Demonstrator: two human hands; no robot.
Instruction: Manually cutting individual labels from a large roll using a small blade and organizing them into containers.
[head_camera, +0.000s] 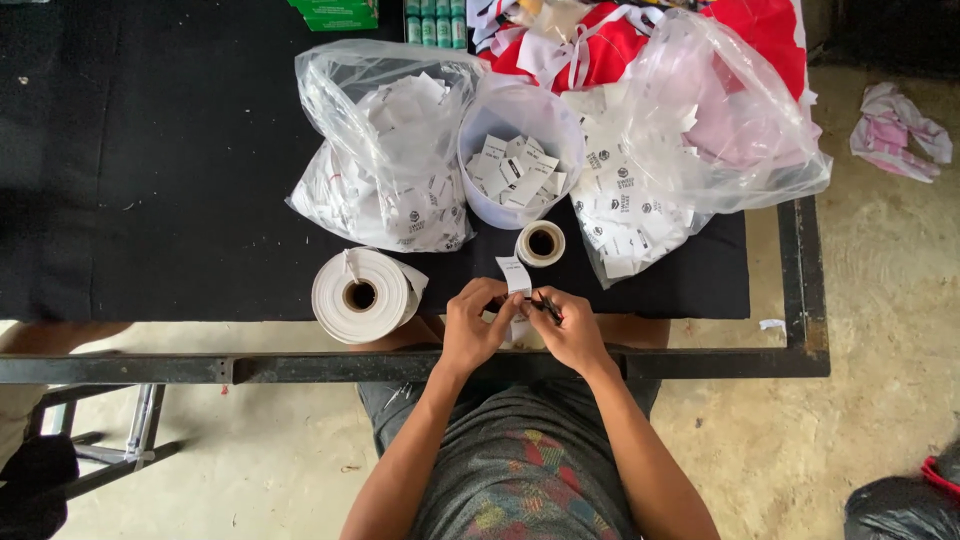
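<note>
- Left hand (470, 328), at 6 o'clock of the view: fingers curled and pinched on the narrow white label strip (516, 277); the contact point is partly covered by the fingers.
- Right hand (570, 330), just beside the left: closed around a small dark tool (546, 308); only its tip shows, so its kind cannot be told.
- The label strip runs from the hands toward 12 o'clock to the small white tape roll with a brown core (541, 243); its lower end is hidden behind the hands.
- Large white paper roll (362, 294), at 9 o'clock of the hands, overhangs the near edge of the black cloth-covered table (150, 180).
- White plastic tub of cut labels (520, 150), at 12 o'clock, stands between two clear plastic bags of labels, the left clear bag (385, 150) and the right clear bag (690, 140); bag contents blur together.
- Red and white fabric pile (620, 40) is cut off by the top edge.
- Black metal table frame (800, 280) bounds the right and near sides; bare black cloth lies open toward 9 and 10 o'clock.
- Crumpled pink and white cloth (900, 130) lies on the concrete floor (880, 300) at 2 o'clock.
</note>
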